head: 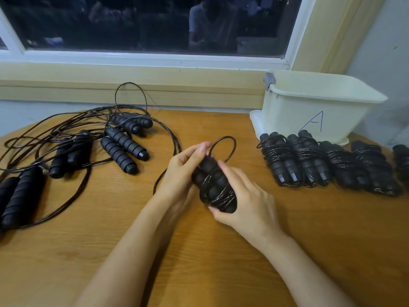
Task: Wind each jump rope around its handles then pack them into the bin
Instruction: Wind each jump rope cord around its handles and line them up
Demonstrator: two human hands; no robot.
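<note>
Head view: your left hand and right hand grip the wound handles; slacken, and the loop could unwind.

A wooden table sits below a dark window.

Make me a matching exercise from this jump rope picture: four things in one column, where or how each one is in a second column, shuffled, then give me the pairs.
Column one
1. half-wound rope
2. wound bundles
3. loose ropes
4. bin

Column two
a. marked with a letter A
b. tangled at the left of the table
c. side by side in a row at the right
d. held by the left hand and the right hand

Pairs: 1-d, 2-c, 3-b, 4-a
</note>
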